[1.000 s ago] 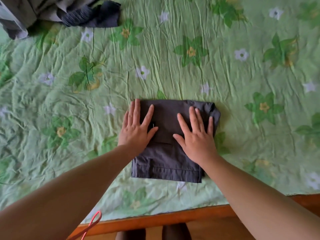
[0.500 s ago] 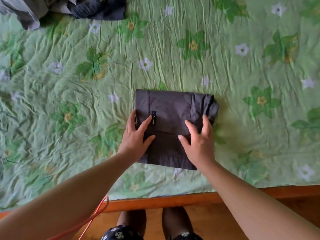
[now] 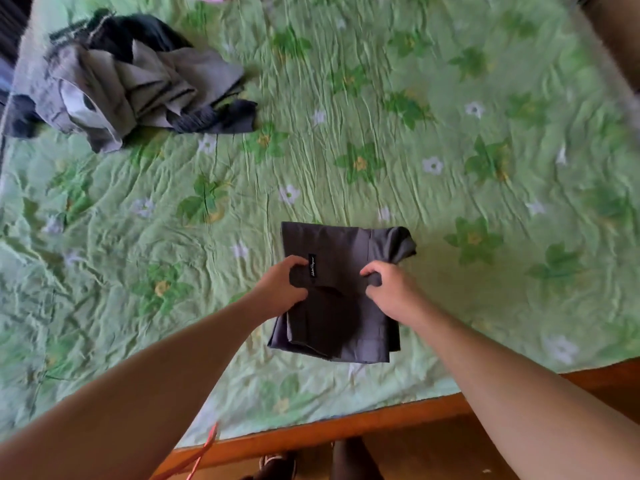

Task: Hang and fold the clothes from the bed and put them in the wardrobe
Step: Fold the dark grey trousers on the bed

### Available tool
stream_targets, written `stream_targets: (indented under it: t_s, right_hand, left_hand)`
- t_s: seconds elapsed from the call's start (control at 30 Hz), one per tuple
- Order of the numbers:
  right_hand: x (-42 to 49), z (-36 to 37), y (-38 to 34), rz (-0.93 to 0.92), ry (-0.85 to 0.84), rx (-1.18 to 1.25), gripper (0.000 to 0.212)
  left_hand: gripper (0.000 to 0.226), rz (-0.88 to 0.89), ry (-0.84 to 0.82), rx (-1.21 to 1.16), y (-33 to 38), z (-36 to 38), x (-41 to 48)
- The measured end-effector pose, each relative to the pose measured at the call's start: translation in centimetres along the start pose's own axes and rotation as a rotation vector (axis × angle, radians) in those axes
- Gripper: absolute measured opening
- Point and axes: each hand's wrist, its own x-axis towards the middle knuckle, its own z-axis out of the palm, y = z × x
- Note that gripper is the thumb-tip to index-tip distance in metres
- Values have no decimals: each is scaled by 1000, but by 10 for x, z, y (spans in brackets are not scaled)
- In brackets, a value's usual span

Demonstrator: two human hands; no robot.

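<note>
The folded dark grey garment (image 3: 341, 306) lies near the front edge of the bed, on the green flowered bedspread (image 3: 450, 133). Its far end is flat, and its near end shows several loose layers fanned slightly apart. A small black label (image 3: 311, 268) with pale script sits on its top face. The left hand (image 3: 282, 285) grips the garment's left side, thumb curled over the top just beside the label and fingers tucked round the edge, out of sight beneath. The right hand (image 3: 389, 291) pinches the right side, thumb and bent fingers bunching a fold of cloth between them. Both bare forearms reach in from the lower corners and converge on the garment. Well apart, at the far left, lies a rumpled pile of grey and dark clothes (image 3: 138, 81). The wooden bed frame (image 3: 346, 426) runs along the near edge, with a thin red-orange strip (image 3: 207, 445) crossing it by the left arm.
</note>
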Motion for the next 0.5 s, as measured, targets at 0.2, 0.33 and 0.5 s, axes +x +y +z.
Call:
stream_targets:
  t_s: [0.2, 0.33, 0.5]
  right_hand:
    - [-65, -118, -82, 33, 62, -102, 57]
    - [-131, -213, -140, 83, 175, -87, 54]
    - [-233, -326, -198, 121, 347, -71, 53]
  left_hand:
    - [62, 233, -75, 221, 128, -74, -41]
    - [63, 392, -111, 442, 238, -121, -88]
    - [62, 598, -119, 620, 373, -159, -161]
